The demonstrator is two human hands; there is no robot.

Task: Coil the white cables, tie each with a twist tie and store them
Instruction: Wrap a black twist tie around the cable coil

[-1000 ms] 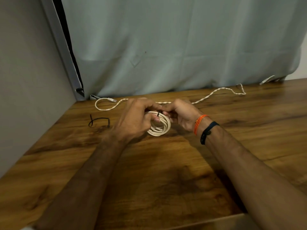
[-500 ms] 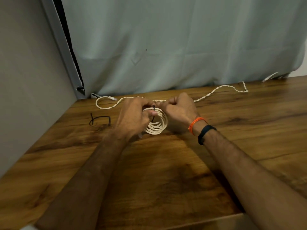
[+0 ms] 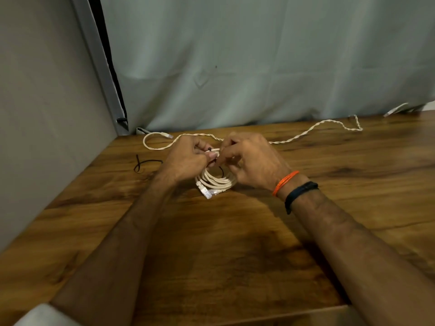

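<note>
Both hands, left [image 3: 188, 158] and right [image 3: 251, 161], pinch thin black twist tie [image 3: 210, 149] round coiled white cable [image 3: 217, 181]; twisted white cable [image 3: 306, 132] on wooden table [image 3: 235, 255] uncoiled; nothing stored.

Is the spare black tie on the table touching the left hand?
Apart. The head view shows bare wood between the spare black tie and the left hand, which grips the coiled cable.

both forearms reach forward; left hand [image 3: 188, 158] and right hand [image 3: 254, 161] meet, fingers curled, apparently pinching
</note>
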